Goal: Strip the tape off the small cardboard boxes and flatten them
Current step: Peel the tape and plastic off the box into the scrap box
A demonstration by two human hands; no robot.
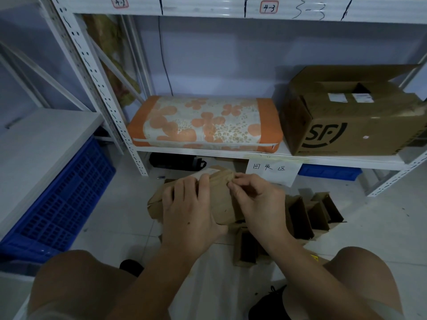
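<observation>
A small brown cardboard box [223,197] is held up over the floor in front of me. My left hand [189,209] grips it from the left, fingers over its top and thumb under its near edge. My right hand [254,195] pinches at the box's top right corner, where a strip of tape seems to sit; the tape itself is hard to make out. Several other small cardboard boxes [309,213] stand open on the floor to the right, and one more [246,248] lies just below my right wrist. Flattened cardboard [155,204] lies under the held box.
A metal shelf [231,155] in front carries an orange flowered cushion [205,123] and a large SF carton [353,112]. A paper label [272,170] hangs from its edge. A blue plastic crate [60,204] stands left. My bare knees fill the bottom.
</observation>
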